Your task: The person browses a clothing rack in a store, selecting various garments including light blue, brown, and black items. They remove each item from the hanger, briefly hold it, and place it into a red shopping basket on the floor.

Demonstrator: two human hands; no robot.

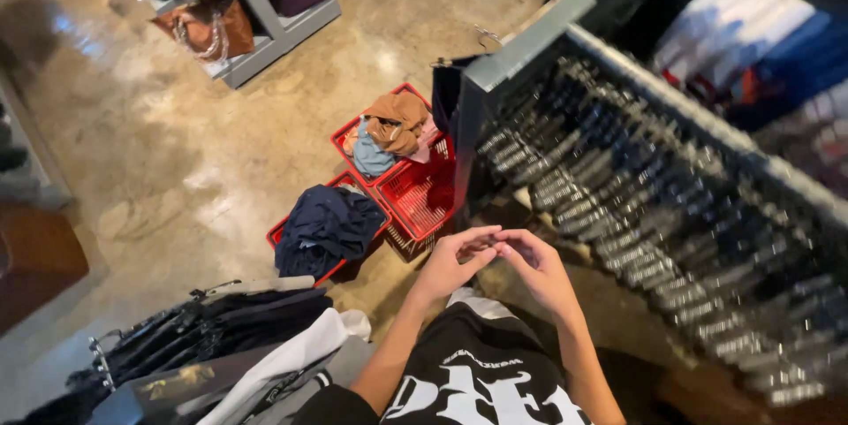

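Left hand (450, 261) and right hand (534, 268): fingertips met, loosely curled, holding nothing visible. Beyond the fingers: three red baskets (422, 195) of clothes. Right of them: hanger rack (654, 195).

Both hands' fingers (484, 244) meet above red baskets (415, 191).

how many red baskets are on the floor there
3 red plastic baskets: one heaped with brown and blue clothes, one beside it looking empty, one under dark navy clothing. Others may be hidden.
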